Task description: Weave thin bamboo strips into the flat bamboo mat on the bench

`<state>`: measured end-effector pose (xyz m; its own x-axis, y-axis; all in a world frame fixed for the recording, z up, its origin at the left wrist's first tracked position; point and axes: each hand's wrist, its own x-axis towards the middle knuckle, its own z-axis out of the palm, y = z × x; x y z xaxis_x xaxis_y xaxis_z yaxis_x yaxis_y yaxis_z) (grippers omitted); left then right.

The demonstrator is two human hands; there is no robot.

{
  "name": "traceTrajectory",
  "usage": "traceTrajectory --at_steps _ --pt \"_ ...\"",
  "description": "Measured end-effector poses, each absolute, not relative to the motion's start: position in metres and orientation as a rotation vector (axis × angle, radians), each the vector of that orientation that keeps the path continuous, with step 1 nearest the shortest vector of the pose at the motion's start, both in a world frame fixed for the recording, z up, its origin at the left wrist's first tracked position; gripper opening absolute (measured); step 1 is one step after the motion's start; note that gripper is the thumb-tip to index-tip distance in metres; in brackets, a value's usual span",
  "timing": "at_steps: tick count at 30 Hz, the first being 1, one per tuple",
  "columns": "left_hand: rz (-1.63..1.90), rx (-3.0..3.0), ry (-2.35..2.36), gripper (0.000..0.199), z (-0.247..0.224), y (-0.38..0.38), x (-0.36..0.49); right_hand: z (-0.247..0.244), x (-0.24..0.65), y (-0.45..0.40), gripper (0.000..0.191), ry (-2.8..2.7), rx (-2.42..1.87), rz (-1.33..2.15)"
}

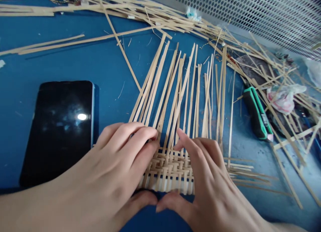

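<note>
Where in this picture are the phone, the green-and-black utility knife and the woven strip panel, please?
phone (59, 131): head view, on its dark glass screen.
utility knife (256, 113): head view, on its black-and-green handle.
woven strip panel (170, 168): head view, on the interlaced strips between the hands.

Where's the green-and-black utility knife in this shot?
In the head view, the green-and-black utility knife lies right of the woven bamboo mat, just left of a crumpled plastic bag, with loose strips around it.
</note>
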<state>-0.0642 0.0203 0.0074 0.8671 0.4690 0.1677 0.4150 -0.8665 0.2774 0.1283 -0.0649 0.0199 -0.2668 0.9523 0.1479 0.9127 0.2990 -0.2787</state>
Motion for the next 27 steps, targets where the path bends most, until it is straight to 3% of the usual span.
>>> traceTrajectory --at_steps 5,27 --pt "0.254 2.802 0.704 0.054 0.0079 0.0189 -0.0566 0.0164 0.1264 -0.0607 0.053 -2.292 -1.689 0.208" --pt "0.235 2.727 0.746 0.030 0.0091 0.0149 -0.0515 0.0155 0.1276 -0.0598 0.046 -2.244 -1.680 0.256"
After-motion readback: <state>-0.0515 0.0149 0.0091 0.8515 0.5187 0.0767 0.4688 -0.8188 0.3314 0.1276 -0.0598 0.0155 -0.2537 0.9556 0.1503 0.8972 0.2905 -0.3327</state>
